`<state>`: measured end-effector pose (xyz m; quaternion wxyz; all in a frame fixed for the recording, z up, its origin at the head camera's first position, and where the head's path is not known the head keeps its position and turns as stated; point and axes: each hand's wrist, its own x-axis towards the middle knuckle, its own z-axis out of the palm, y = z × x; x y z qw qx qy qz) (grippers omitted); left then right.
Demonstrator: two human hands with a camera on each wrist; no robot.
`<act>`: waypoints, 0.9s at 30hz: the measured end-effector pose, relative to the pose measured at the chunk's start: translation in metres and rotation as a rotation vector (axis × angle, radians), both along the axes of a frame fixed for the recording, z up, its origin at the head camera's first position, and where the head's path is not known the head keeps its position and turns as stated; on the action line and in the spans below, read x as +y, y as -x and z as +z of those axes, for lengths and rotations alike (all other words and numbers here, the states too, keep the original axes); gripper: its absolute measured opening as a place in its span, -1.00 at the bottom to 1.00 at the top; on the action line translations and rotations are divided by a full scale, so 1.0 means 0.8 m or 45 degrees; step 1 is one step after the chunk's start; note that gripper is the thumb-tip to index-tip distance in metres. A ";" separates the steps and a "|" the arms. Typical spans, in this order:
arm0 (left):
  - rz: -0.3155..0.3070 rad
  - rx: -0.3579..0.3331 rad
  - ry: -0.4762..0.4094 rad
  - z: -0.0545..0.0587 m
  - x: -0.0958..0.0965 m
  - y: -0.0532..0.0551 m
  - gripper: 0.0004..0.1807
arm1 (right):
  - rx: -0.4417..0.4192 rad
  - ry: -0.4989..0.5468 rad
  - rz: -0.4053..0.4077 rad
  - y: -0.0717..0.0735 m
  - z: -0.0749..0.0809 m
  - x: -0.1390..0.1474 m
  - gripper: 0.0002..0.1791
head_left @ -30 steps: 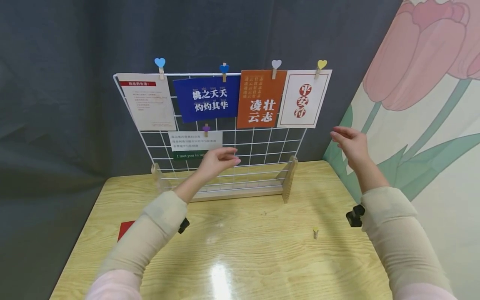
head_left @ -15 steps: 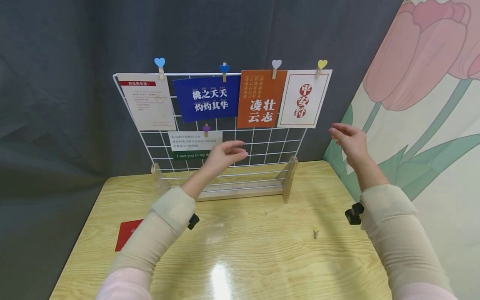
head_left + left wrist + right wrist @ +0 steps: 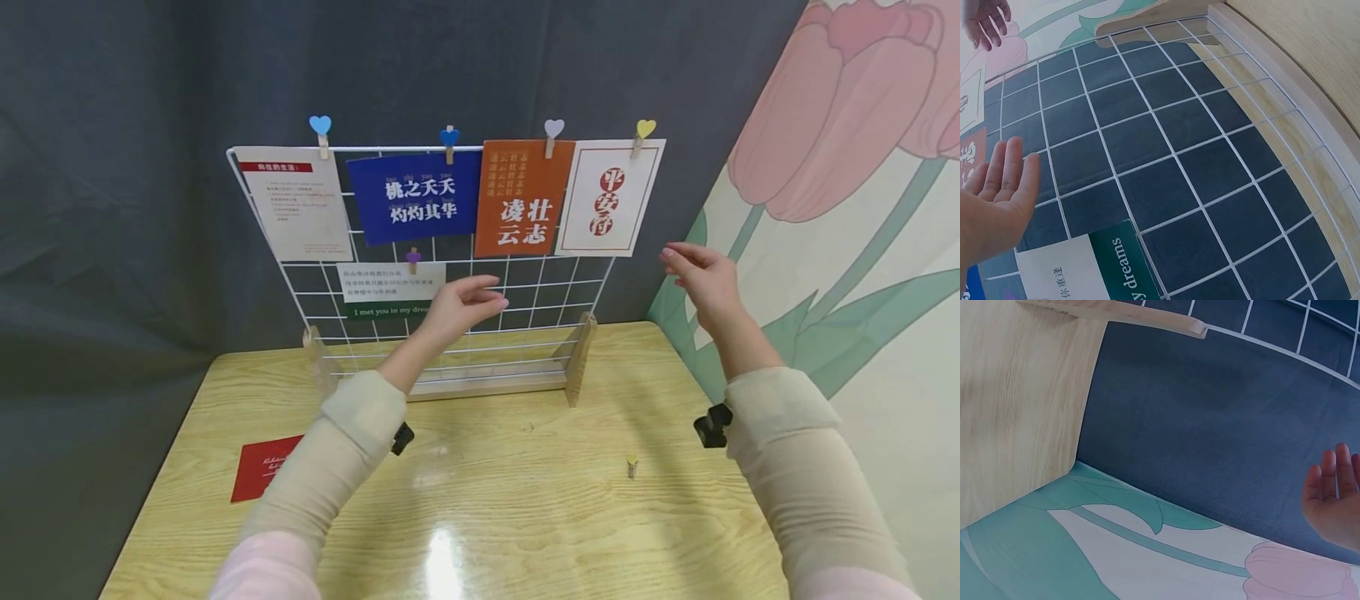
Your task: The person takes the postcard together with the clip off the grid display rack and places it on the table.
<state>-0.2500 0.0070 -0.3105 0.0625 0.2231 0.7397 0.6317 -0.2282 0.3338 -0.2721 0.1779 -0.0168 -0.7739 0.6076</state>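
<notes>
My left hand [image 3: 459,310] is held up in front of the white wire grid [image 3: 525,293], its fingers relaxed and holding nothing. It overlaps the right end of a white and green card [image 3: 392,283], which a purple heart clothespin [image 3: 413,257] fastens to the grid. Out past the grid's right side, my right hand [image 3: 707,279] hovers with loose, bare fingers. Along the top wire hang a white card [image 3: 294,208], a blue card [image 3: 416,196], an orange card [image 3: 521,200] and a red-printed white card [image 3: 609,198], each under a heart clothespin.
On the wooden table [image 3: 510,500] lie a red card [image 3: 262,467] at the left, partly behind my left sleeve, and a yellow-topped clothespin [image 3: 632,468] at the right. Wooden feet [image 3: 579,362] support the grid. A dark curtain [image 3: 150,167] and a tulip-painted wall [image 3: 862,250] stand behind.
My left hand has moved right and slightly up across the grid, uncovering more of the green strip's lettering and the red card. The right hand has risen slightly.
</notes>
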 end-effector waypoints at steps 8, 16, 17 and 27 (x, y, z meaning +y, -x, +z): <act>-0.028 -0.022 -0.023 0.017 0.006 -0.010 -0.50 | 0.054 0.056 0.020 0.003 0.009 -0.007 -0.93; -0.012 -0.003 -0.037 0.008 0.018 0.001 -0.52 | 0.077 0.086 0.029 0.005 0.012 -0.009 -0.94; -0.012 0.000 -0.039 0.009 0.019 0.001 -0.52 | 0.078 0.083 0.030 0.005 0.012 -0.009 -0.94; 0.012 0.019 0.025 0.009 0.028 0.003 -0.51 | 0.077 0.027 0.035 0.007 0.017 -0.009 -0.88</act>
